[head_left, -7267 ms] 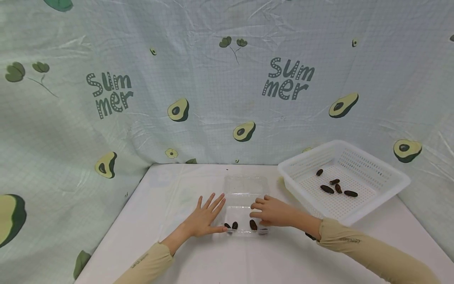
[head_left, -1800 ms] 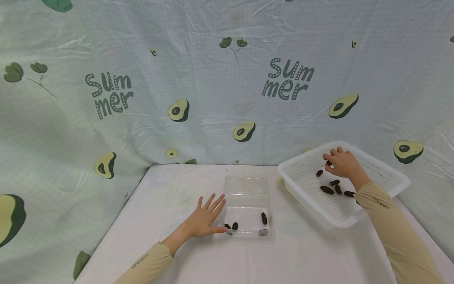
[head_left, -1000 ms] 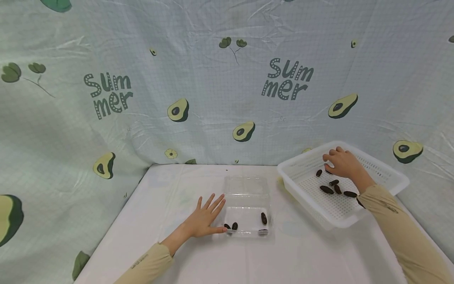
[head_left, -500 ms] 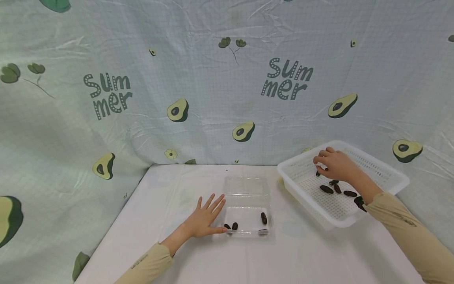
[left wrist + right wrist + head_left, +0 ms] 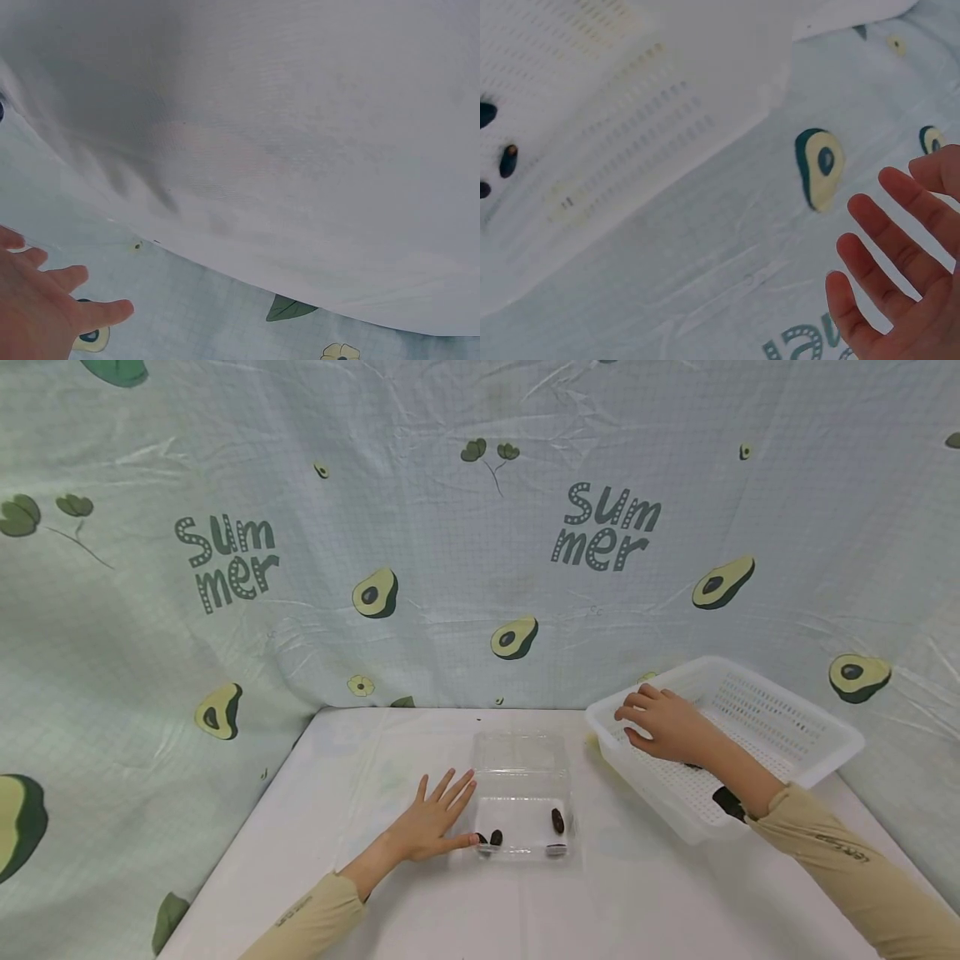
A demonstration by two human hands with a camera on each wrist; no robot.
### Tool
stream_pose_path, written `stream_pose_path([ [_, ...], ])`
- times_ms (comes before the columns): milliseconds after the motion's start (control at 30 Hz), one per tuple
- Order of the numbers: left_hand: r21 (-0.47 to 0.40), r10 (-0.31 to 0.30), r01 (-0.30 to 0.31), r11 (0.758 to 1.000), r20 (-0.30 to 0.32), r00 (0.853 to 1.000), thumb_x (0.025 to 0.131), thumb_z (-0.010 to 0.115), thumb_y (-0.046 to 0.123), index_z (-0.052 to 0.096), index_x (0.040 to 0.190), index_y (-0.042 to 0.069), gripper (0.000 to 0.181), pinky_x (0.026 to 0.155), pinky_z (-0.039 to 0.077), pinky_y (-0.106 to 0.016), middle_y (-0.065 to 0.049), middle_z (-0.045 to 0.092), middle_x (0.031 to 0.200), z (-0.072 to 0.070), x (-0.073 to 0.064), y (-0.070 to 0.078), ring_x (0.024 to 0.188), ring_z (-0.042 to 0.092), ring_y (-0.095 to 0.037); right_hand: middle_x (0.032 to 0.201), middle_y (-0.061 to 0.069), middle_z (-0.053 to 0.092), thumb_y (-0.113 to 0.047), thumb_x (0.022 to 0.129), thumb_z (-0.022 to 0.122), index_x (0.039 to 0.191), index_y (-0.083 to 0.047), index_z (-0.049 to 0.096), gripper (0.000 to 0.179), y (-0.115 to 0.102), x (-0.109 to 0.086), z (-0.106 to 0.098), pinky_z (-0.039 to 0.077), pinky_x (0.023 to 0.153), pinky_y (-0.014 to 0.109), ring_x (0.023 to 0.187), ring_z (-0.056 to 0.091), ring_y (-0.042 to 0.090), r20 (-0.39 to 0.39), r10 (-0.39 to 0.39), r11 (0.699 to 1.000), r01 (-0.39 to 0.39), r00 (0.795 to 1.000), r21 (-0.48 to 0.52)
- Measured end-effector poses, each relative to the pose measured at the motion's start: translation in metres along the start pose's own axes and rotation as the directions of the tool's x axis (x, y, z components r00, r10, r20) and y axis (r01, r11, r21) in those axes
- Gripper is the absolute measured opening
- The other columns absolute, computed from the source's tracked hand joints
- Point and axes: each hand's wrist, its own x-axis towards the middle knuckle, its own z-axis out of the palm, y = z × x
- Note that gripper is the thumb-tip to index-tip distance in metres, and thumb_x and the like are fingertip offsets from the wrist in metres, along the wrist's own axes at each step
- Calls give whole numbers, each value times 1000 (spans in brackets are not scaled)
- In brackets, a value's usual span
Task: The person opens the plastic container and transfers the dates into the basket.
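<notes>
My left hand (image 5: 429, 827) lies with fingers spread at the left side of a clear plastic clamshell box (image 5: 522, 853). Its thumb touches the box's front left corner; in the left wrist view, part of the left hand (image 5: 37, 300) shows with fingers apart. Several dark brown oval dates sit in the box, one date (image 5: 557, 821) at the right. My right hand (image 5: 667, 727) hovers over the left rim of a white perforated basket (image 5: 772, 714), fingers loosely bent. Nothing shows between the fingers of the right hand (image 5: 900, 255) in the right wrist view. Dates (image 5: 508, 161) lie in the basket.
The box's clear lid (image 5: 520, 752) is folded back behind it. A white cloth covers the table (image 5: 420, 914). Behind hangs a pale curtain (image 5: 435, 510) printed with avocados. A dark device (image 5: 729, 803) sits on the right wrist.
Earlier my right hand moved from the box to the basket's far side, by a date there. In the last half second it has shifted left to the basket's rim. My left hand stays put.
</notes>
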Motion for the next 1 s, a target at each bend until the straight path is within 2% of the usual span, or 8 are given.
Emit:
stream_pose_path([
  [367, -19, 27, -27, 999, -2, 1000, 84, 37, 64, 8, 144, 7, 87, 102, 11, -64, -8, 3, 152, 1, -2, -2, 138, 8, -34, 89, -3, 56, -19, 75, 69, 96, -16, 59, 23, -62, 25, 15, 41, 62, 27, 80, 46, 14, 77, -97, 995, 97, 992, 5],
  [533, -20, 33, -33, 999, -8, 999, 82, 37, 66, 11, 144, 6, 90, 101, 11, -64, -8, 5, 152, 1, -3, -3, 138, 9, -35, 93, -5, 56, -23, 76, 69, 99, -18, 59, 26, -86, 32, 29, 40, 66, 26, 85, 47, 13, 109, -145, 990, 144, 983, 17],
  [800, -12, 18, -18, 1000, 2, 1000, 79, 41, 67, 12, 144, 7, 93, 101, 12, -64, -4, 3, 152, 2, -4, -4, 138, 8, -34, 99, -9, 57, -34, 77, 68, 105, -24, 57, 31, -120, 42, 58, 42, 68, 22, 89, 49, 9, 164, -283, 958, 285, 945, 9],
  [1000, -5, 19, -19, 1000, -3, 1000, 79, 40, 68, 12, 144, 8, 93, 101, 12, -65, -3, 3, 152, 3, -3, -4, 138, 9, -34, 101, -12, 56, -41, 76, 67, 107, -28, 54, 37, -136, 46, 86, 40, 67, 19, 90, 48, 7, 175, -372, 924, 382, 911, -27],
])
